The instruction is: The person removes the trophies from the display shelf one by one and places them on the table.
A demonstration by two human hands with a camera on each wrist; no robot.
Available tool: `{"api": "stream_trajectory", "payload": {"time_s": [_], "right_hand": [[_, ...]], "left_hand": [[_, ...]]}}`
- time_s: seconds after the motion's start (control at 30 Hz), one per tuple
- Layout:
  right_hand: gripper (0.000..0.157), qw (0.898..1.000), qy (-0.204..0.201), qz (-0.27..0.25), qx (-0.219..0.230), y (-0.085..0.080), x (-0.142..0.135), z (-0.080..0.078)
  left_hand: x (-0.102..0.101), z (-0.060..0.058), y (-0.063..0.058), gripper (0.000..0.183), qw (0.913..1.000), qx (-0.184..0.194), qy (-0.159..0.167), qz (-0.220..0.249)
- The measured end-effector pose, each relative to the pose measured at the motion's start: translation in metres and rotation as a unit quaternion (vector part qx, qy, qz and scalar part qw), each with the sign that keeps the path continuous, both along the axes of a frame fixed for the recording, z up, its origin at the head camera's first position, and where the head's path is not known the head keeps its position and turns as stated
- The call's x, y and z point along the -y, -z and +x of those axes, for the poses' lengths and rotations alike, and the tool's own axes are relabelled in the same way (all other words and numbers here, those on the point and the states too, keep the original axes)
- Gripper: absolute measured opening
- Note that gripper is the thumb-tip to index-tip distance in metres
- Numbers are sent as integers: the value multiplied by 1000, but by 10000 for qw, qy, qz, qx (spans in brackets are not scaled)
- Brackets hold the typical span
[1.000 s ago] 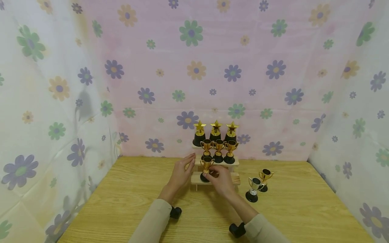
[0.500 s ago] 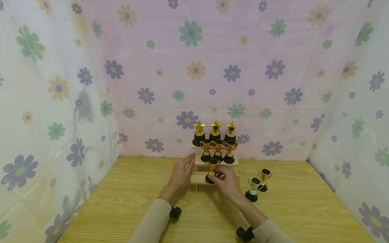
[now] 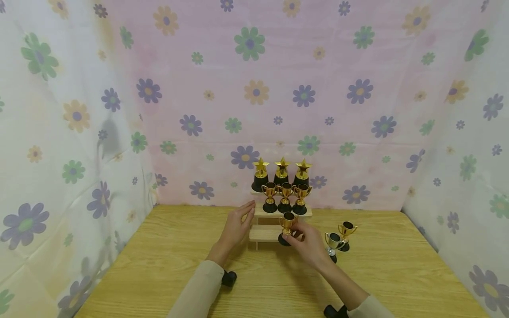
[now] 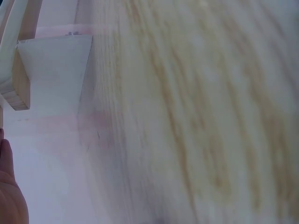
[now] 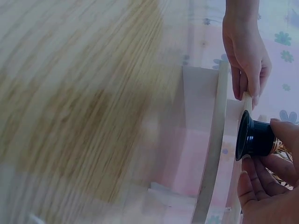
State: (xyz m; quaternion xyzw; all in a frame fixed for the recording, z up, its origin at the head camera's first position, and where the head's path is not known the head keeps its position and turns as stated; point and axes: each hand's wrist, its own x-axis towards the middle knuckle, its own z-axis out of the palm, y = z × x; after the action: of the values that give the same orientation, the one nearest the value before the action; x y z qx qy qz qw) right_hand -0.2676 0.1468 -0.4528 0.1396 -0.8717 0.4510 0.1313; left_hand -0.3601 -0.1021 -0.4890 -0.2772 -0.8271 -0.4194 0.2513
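Note:
A small gold trophy cup (image 3: 287,224) with a black base (image 5: 258,135) is held upright by my right hand (image 3: 309,245), thumb and fingers pinching it low down. It is in front of the lowest shelf of a wooden three-tier stand (image 3: 264,234); in the right wrist view its base is apart from that shelf. My left hand (image 3: 235,226) is at the stand's left side, with the middle shelf's end between thumb and fingers in the right wrist view. Three gold cups (image 3: 285,194) stand on the middle shelf and three star trophies (image 3: 282,170) on the top one.
Right of the stand, a silver cup (image 3: 333,240) and another gold cup (image 3: 347,229) stand on the wood-grain table (image 3: 183,247). My right hand's side partly covers the silver cup. A flowered cloth (image 3: 199,150) hangs behind and along both sides.
My right hand has moved to the right and nearer me with the gold cup, from the left part of the lowest shelf to its front right. My left hand has stayed in place.

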Motion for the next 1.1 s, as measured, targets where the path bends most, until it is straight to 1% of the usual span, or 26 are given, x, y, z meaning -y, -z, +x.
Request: {"api": "stream_trajectory", "payload": {"time_s": [0.2,0.33,0.5,0.63,0.73,0.87,1.1], "right_hand": [[11,10000,-1,52,-6,1,-6,3],[14,10000,35,39,66,1,-10,6],[12,9994,192,288,49,4,-16,12],[10,9989,187,421,-19,6,-23,19],[9,9990,91,420,77,7,-29,23],[8,9987,120,435,256,8,-37,26],[9,9979,198,545,287,13,-48,29]], "left_hand": [[0,-1,0,32,10000,-1,-20,11],[0,-1,1,32,9999,-78,-78,-19],[0,0,-1,33,9999,-81,-84,-73],[0,1,-2,33,10000,-22,-23,-57],[-1,3,-1,33,10000,-4,-82,-44],[-1,3,0,34,9999,25,-140,-41],[0,1,1,36,9999,-16,-111,-51]]}}
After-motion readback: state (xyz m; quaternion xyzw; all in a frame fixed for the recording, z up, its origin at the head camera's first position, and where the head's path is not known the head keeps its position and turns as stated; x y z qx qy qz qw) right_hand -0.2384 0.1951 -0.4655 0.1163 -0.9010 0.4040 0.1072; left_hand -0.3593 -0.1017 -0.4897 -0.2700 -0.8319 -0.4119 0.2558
